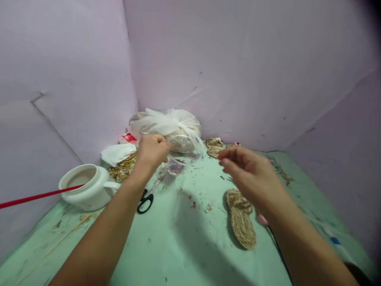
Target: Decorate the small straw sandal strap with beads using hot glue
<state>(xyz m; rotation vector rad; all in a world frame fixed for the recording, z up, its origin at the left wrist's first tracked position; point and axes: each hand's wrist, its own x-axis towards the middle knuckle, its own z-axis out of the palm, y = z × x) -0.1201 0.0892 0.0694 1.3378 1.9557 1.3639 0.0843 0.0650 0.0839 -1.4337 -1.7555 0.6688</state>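
Note:
My left hand (153,151) is raised over the table, its fingers curled into a fist; what it holds, if anything, is hidden. Right by its thumb is a small clear plastic bag (175,167) with coloured bits inside; I cannot tell whether the hand grips it. My right hand (251,171) hovers to the right, thumb and fingertips drawn together, slightly blurred, and anything pinched there is too small to make out. Below it a small woven straw slipper (241,222) lies flat on the green tabletop. Black-handled scissors (145,201) lie beside my left forearm.
A white pot (89,190) with a red stick (41,197) stands at left. Behind are a tied white plastic bag (175,123), a white cloth-like piece (118,154) and straw bits (120,171). Another woven piece (213,147) lies near the back wall. Scraps litter the green tabletop (154,250).

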